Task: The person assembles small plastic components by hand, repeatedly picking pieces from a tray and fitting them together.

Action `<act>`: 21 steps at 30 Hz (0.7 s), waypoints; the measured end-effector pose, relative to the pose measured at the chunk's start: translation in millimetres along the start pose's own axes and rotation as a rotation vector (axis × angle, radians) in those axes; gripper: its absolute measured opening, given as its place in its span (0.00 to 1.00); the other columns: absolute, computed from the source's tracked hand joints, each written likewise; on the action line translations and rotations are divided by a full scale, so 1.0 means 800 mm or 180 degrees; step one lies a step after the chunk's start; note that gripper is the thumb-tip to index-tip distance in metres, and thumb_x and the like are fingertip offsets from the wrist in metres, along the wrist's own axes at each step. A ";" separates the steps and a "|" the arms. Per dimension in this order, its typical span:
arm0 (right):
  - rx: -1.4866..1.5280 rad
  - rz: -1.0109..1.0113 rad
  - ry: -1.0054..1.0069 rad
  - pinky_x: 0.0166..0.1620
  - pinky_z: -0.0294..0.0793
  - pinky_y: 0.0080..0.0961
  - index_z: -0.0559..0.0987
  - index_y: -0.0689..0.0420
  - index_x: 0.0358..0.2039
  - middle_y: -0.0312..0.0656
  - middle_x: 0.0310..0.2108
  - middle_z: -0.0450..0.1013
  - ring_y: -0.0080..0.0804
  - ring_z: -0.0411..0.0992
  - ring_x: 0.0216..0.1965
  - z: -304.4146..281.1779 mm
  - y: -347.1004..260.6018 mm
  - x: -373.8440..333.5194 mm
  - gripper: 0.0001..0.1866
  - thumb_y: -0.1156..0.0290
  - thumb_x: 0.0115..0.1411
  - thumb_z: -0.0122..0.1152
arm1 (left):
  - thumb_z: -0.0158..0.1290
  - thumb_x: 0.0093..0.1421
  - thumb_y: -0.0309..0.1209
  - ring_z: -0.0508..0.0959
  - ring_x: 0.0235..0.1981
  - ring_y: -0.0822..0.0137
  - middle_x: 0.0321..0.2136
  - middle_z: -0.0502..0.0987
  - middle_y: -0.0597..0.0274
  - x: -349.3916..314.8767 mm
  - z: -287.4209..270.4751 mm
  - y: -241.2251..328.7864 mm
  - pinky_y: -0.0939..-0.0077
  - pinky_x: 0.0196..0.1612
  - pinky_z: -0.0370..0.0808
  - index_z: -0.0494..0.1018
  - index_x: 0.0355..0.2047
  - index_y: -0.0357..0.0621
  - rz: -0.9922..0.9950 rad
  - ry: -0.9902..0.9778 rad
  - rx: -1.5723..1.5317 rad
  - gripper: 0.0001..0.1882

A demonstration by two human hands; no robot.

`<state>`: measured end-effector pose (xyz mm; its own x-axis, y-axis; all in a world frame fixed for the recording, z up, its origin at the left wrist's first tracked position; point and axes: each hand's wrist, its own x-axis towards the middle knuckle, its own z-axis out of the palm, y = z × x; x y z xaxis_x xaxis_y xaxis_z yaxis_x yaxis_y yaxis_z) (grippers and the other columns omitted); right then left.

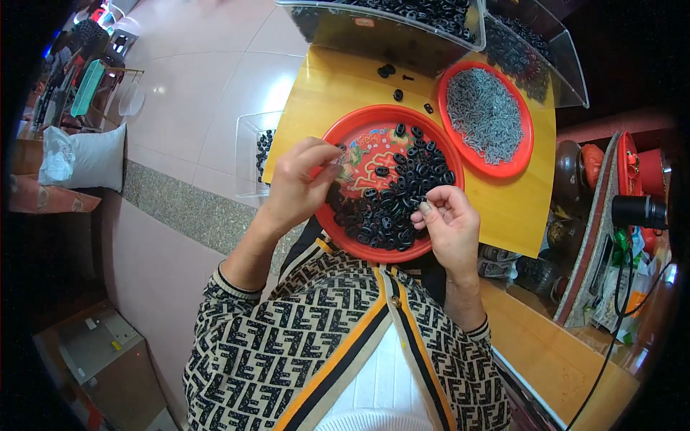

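A round red tray (336, 129) with a floral print lies before me, holding a heap of small black oval parts with holes (413, 169). Over its left rim, my left hand (298, 179) has thumb and fingers drawn together. A small dark thing shows at those fingertips, too small to name. At the right side of the heap, my right hand (453, 223) is pinched close above the black parts. Whatever sits between its thumb and forefinger is hard to make out. A second red tray (528, 136), to the far right, is full of small grey screws (485, 115).
Both trays rest on a yellow tabletop (503, 226), with a few loose black parts (398, 94) behind. Clear bins (316, 29) of black parts stand at the far edge. Left of the table is another clear bin (248, 154). A cluttered shelf (600, 208) is at right.
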<state>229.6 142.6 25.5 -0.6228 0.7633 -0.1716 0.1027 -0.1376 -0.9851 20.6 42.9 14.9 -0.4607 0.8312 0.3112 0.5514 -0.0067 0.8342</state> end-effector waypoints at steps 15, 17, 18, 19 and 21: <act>0.0143 0.0202 -0.0126 0.26 0.70 0.14 0.68 0.65 0.34 0.37 0.26 0.68 0.19 0.69 0.24 -0.006 -0.004 -0.006 0.06 0.80 0.55 0.49 | 0.50 0.41 0.20 0.69 0.29 0.54 0.24 0.68 0.54 0.026 0.072 -0.017 0.65 0.32 0.67 0.71 0.26 0.38 0.1001 -0.1003 0.1330 0.09; 0.0353 0.0295 -0.0182 0.26 0.70 0.14 0.68 0.65 0.34 0.37 0.26 0.68 0.19 0.69 0.24 -0.005 -0.003 -0.003 0.06 0.79 0.55 0.49 | 0.50 0.40 0.19 0.69 0.29 0.53 0.24 0.68 0.54 0.025 0.071 -0.014 0.65 0.32 0.67 0.70 0.26 0.37 0.0968 -0.0964 0.1106 0.09; 0.0360 0.0298 -0.0186 0.26 0.70 0.14 0.68 0.65 0.34 0.37 0.26 0.68 0.19 0.69 0.24 -0.005 -0.002 -0.002 0.06 0.79 0.55 0.49 | 0.50 0.40 0.18 0.69 0.29 0.53 0.24 0.68 0.54 0.024 0.070 -0.012 0.65 0.32 0.67 0.70 0.26 0.37 0.0927 -0.0916 0.0891 0.09; 0.0424 0.0315 -0.0226 0.26 0.70 0.14 0.68 0.65 0.34 0.37 0.26 0.68 0.19 0.69 0.24 -0.004 -0.001 0.001 0.06 0.79 0.55 0.49 | 0.50 0.40 0.18 0.69 0.29 0.53 0.24 0.68 0.54 0.023 0.068 -0.011 0.65 0.32 0.67 0.70 0.26 0.37 0.0924 -0.0919 0.0896 0.09; 0.0488 0.0336 -0.0265 0.26 0.70 0.14 0.68 0.65 0.33 0.38 0.25 0.68 0.19 0.69 0.24 -0.002 0.000 0.004 0.06 0.79 0.54 0.49 | 0.49 0.40 0.17 0.68 0.29 0.53 0.24 0.68 0.53 0.022 0.065 -0.009 0.65 0.31 0.67 0.69 0.26 0.36 0.0965 -0.0969 0.0730 0.10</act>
<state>228.9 146.0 25.2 -0.6774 0.6858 -0.2662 0.0554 -0.3133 -0.9480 45.0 86.4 -9.4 -0.0501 0.9358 0.3490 0.7842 -0.1796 0.5939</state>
